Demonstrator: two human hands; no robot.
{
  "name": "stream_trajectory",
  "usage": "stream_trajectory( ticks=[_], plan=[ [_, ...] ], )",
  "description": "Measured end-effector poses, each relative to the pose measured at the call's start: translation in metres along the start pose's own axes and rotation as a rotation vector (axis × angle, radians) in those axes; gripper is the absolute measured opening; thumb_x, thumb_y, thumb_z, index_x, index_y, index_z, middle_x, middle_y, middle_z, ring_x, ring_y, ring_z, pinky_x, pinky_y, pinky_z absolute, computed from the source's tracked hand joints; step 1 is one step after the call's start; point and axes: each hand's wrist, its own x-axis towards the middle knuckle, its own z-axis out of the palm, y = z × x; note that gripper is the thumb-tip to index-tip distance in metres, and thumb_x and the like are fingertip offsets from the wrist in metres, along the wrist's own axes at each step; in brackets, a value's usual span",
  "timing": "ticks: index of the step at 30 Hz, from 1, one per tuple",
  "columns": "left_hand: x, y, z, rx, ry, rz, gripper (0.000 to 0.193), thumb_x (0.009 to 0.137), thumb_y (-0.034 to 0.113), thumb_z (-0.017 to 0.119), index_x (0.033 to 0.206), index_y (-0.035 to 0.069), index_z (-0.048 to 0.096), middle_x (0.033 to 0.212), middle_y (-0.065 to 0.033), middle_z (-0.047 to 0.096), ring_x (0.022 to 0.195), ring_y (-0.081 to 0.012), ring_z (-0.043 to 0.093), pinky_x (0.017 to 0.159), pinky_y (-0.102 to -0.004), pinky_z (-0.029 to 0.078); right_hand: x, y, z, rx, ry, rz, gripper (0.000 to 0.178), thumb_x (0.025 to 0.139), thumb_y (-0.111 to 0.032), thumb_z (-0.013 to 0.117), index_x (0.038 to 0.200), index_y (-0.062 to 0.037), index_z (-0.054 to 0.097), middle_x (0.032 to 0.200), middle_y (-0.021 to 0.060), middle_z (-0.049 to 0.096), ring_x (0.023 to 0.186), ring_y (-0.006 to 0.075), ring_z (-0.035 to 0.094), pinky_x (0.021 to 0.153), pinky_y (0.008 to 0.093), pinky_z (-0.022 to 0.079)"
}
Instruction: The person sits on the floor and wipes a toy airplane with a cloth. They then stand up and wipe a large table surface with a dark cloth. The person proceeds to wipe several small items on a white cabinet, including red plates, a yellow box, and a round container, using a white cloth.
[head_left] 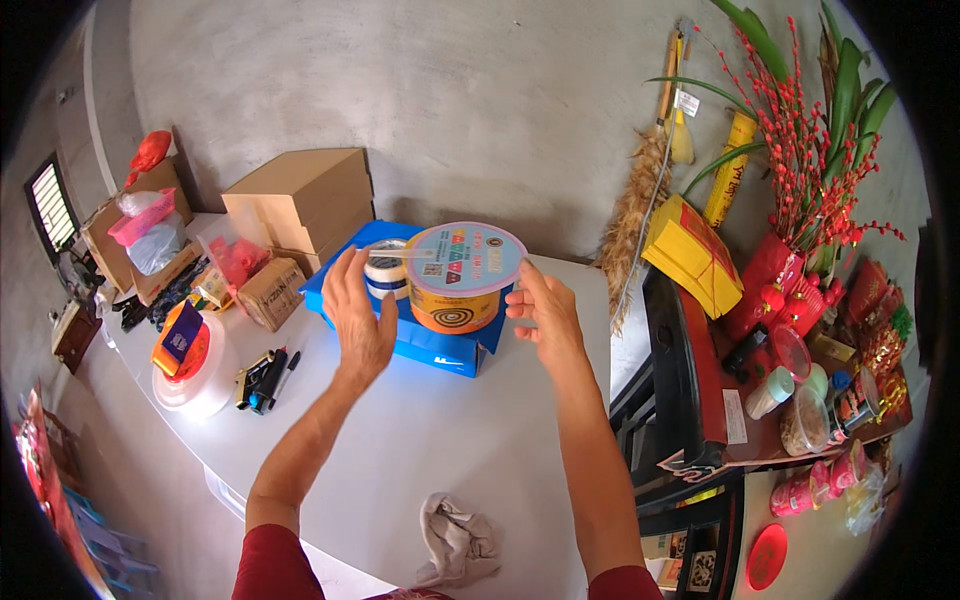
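Observation:
A round tub [455,312] with a yellow-orange wall and a dark spiral print stands on a blue plastic-wrapped package [435,350]. On top of the tub lies a round, flat fan [468,258], light blue with a pink rim, its clear handle pointing left. Beside the tub, under the handle, are rolls of tape [386,280]. My left hand [358,318] is open, fingers stretched near the handle's end and the tape. My right hand [548,312] is open at the tub's right side, its index fingertip close to the fan's rim; whether it touches, I cannot tell.
Pens [268,380] and a white round container [200,380] lie left on the white table [400,455]. Cardboard boxes [300,195] stand behind. A crumpled grey cloth [455,540] sits near me. To the right, a dark cabinet [690,380] bears jars and red decorations.

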Motion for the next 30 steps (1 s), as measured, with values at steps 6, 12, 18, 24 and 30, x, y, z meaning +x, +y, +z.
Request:
stream_trajectory(
  ticks=[6, 12, 18, 24, 30],
  plan=[
    [0.021, -0.022, -0.008, 0.120, -0.277, 0.162, 0.065, 0.079, 0.013, 0.067, 0.137, 0.004, 0.039, 0.132, -0.0162, 0.049, 0.128, -0.0327, 0.039, 0.106, -0.0521, 0.023, 0.016, 0.022, 0.010, 0.246, -0.082, -0.135, 0.014, 0.084, -0.016, 0.068, 0.088, -0.0030, 0.062, 0.070, 0.0033, 0.059, 0.060, 0.0102, 0.054, 0.050, 0.0244, 0.041],
    [-0.017, -0.021, -0.062, -0.449, -0.635, -0.200, 0.049, 0.082, 0.020, 0.064, 0.125, 0.000, 0.052, 0.105, -0.0121, 0.061, 0.101, -0.0214, 0.055, 0.093, -0.0409, 0.039, -0.045, 0.026, -0.001, 0.263, -0.350, -0.299, 0.007, 0.087, -0.008, 0.064, 0.090, -0.0014, 0.062, 0.069, 0.0024, 0.058, 0.057, 0.0100, 0.052, 0.050, 0.0237, 0.040],
    [-0.087, -0.014, -0.127, -0.895, -0.955, -0.825, 0.021, 0.089, 0.023, 0.060, 0.085, 0.002, 0.061, 0.071, -0.0054, 0.058, 0.055, -0.0141, 0.055, 0.053, -0.0259, 0.046, -0.103, 0.073, -0.010, -0.041, -0.266, -0.241, 0.023, 0.087, -0.011, 0.064, 0.106, 0.0009, 0.055, 0.083, 0.0039, 0.061, 0.069, 0.0113, 0.059, 0.054, 0.0244, 0.046],
    [-0.167, -0.036, -0.164, -0.826, -0.763, -1.096, 0.023, 0.094, 0.023, 0.056, 0.088, 0.001, 0.058, 0.070, -0.0068, 0.060, 0.048, -0.0137, 0.056, 0.045, -0.0257, 0.046, -0.231, 0.159, -0.006, -1.077, -0.389, -0.736, 0.057, 0.072, -0.040, 0.074, 0.122, -0.0200, 0.054, 0.131, 0.0165, 0.044, 0.118, 0.0406, 0.042, 0.090, 0.0539, 0.040],
    [-0.207, -0.009, -0.162, -0.987, -0.882, -1.171, 0.020, 0.094, 0.019, 0.054, 0.095, -0.001, 0.055, 0.073, -0.0088, 0.062, 0.050, -0.0146, 0.059, 0.048, -0.0263, 0.050, -0.245, 0.202, -0.009, -1.347, -0.262, -0.816, 0.051, 0.067, -0.022, 0.072, 0.116, -0.0180, 0.058, 0.133, 0.0134, 0.043, 0.113, 0.0343, 0.048, 0.076, 0.0482, 0.044]
  ],
)
